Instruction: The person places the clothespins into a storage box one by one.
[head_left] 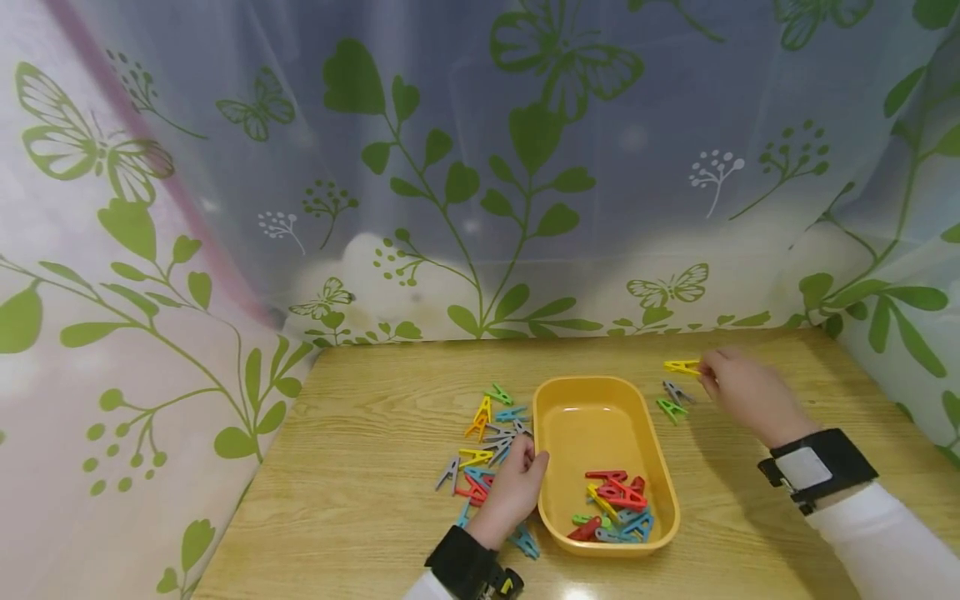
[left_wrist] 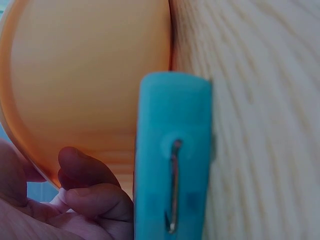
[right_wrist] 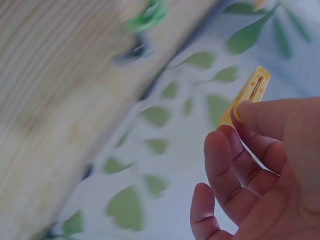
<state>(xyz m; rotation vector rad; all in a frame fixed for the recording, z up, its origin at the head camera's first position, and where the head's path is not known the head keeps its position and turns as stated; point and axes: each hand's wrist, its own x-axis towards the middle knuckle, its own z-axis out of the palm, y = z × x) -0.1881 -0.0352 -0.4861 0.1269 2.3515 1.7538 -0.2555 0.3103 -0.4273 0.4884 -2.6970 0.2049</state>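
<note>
My right hand (head_left: 750, 395) pinches a yellow clothespin (head_left: 679, 367) between thumb and fingertips, above the table's back right. In the right wrist view the yellow clothespin (right_wrist: 258, 85) points up out of the grip. Just below it on the wood lie a grey clothespin (head_left: 677, 392) and a green clothespin (head_left: 671, 410). My left hand (head_left: 513, 485) holds the left rim of an orange-yellow plastic tray (head_left: 663, 467), fingers against its outer wall in the left wrist view. Red, blue, green and yellow clothespins (head_left: 626, 493) are heaped at the tray's near end.
Left of the tray, a loose pile of mixed clothespins (head_left: 475, 457) spreads on the wooden table (head_left: 360, 450), partly under my left hand. A blue clothespin (left_wrist: 175, 110) looms close in the left wrist view. A patterned curtain (head_left: 450, 208) hangs behind the table and along both sides.
</note>
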